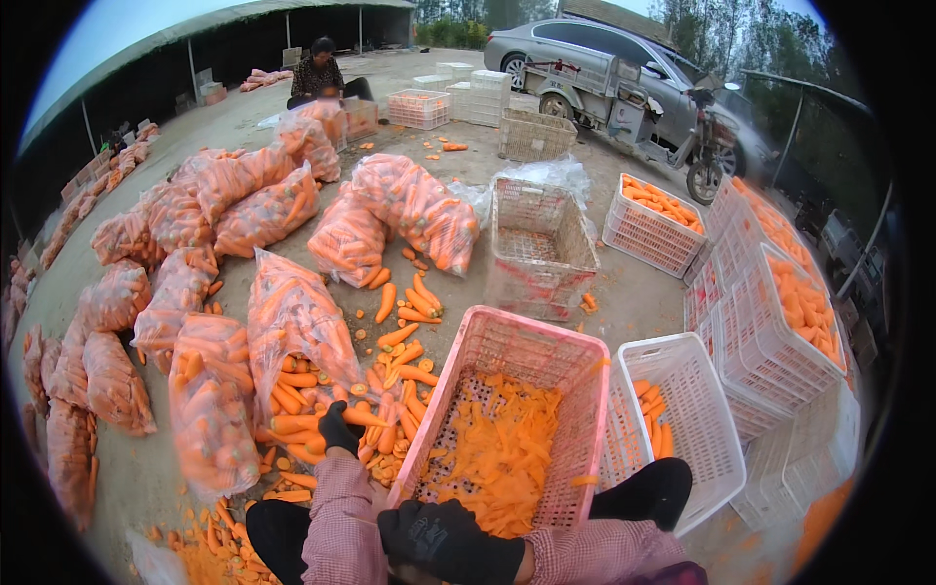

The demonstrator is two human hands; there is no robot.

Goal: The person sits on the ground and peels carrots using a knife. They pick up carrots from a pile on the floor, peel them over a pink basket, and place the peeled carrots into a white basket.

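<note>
My left hand (pixel 340 430), in a black glove, reaches to the loose carrots beside an open plastic bag of carrots (pixel 296 314); its fingers are around or against one carrot (pixel 364 417), and the glove hides the exact grip. My right hand (pixel 431 537), also black-gloved, is closed near the front edge of the pink plastic crate (pixel 599 409); whether it holds a tool cannot be seen. Orange carrot peelings (pixel 504 453) cover the crate's bottom. Just right of it, a white crate (pixel 720 439) has several carrots inside.
Filled carrot bags (pixel 216 402) lie at the left. Stacked white crates of carrots (pixel 775 358) stand at the right. Beyond the pink crate is a dirty crate (pixel 541 274). A person (pixel 318 73) sits farther back, near a cargo tricycle (pixel 585 91) and a silver car (pixel 578 36).
</note>
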